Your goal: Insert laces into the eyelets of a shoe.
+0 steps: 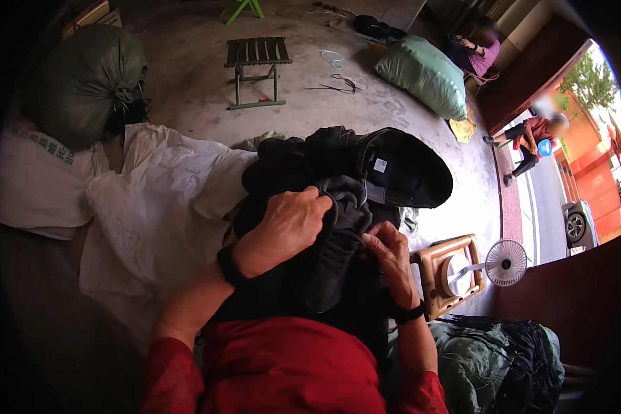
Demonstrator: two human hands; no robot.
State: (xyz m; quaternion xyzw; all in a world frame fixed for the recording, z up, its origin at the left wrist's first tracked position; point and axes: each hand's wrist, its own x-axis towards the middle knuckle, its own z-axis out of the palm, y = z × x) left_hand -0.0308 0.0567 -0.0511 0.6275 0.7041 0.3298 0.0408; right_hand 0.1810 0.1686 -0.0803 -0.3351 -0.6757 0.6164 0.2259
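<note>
Across my lap lies a black lace-up shoe upper (330,265), its collar toward the far side and its toe toward me. My left hand (290,224) is closed on the collar, with the fingers curled over its edge. At the right side of the lacing, my right hand (391,259) pinches thumb and fingertips together; what lies between them is too dark and small to make out. Just beyond is a larger black shoe piece (407,169) with a white label inside, lying on a heap of more black pieces (276,162).
White sacks (159,186) lie at my left, below a dark green bundle (83,83). A small fan (506,263) stands on a wooden stool (431,276) at my right, near a bundle of black laces (524,352). Farther off are a folding stool (259,58), a pale green sack (424,76) and two seated people.
</note>
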